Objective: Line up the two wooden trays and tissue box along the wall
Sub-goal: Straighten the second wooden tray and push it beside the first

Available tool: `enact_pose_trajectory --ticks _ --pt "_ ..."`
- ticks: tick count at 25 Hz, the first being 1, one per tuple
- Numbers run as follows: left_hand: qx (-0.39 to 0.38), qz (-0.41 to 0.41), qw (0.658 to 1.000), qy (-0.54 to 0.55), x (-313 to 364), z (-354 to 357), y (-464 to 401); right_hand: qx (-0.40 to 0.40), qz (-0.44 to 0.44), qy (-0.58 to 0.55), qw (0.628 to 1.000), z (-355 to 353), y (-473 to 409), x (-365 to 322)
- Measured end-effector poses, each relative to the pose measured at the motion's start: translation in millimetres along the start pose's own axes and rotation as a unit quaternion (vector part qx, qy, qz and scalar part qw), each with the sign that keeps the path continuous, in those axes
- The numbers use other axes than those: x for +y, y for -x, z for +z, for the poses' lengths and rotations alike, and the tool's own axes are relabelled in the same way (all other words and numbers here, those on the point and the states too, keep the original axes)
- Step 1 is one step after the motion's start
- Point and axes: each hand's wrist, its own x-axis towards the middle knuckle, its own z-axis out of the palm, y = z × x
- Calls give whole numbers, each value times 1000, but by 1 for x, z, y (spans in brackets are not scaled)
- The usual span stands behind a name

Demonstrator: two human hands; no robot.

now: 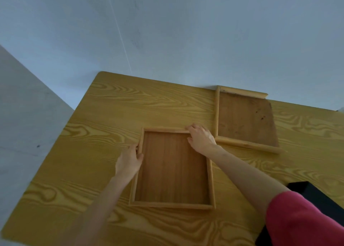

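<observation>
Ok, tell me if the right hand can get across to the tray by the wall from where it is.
Probably yes. The right hand rests on the near tray at its far right corner, and the tray by the wall lies just beside it, with only bare table between.

Looks like a plain, sparsely furnished room, perhaps in a home or office; hard to tell which. Bare pale wall [186,32], grey floor [24,125], and a yellow wood-grain table [111,106] pushed against that wall.
</observation>
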Motion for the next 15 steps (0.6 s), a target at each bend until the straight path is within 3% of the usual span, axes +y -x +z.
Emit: enact_pose_trajectory --ticks 12,15 --pt "32 53 997 -46 16 -24 -30 41 120 -58 990 18 36 6" --pt "60 30 995 -70 3 -22 -14 46 155 -72 984 21 44 8"
